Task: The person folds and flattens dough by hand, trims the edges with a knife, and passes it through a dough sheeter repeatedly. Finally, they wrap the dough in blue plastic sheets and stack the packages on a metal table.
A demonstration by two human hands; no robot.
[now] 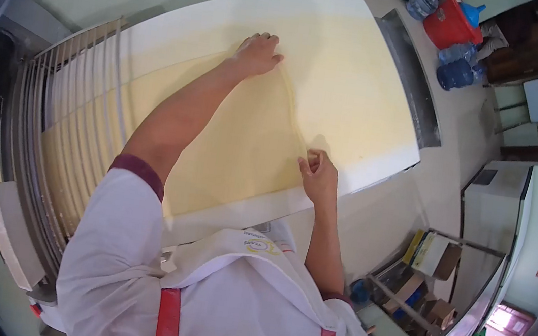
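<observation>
A wide, thin sheet of pale yellow dough [232, 136] lies flat on a white board [344, 8], its left part under a row of metal bars. My left hand [257, 55] rests on the sheet's far right corner, fingers bent and closed over the edge. At the near right corner, my right hand [318, 173] pinches the edge between thumb and fingers. Between the two hands the edge looks slightly raised or rolled.
Metal guard bars [88, 124] of a machine stand at the left. Beyond the board's right end are a metal tray [410, 78], a red bucket [452, 23] and water bottles [458, 74]. A rack with boxes [431, 254] stands at the lower right.
</observation>
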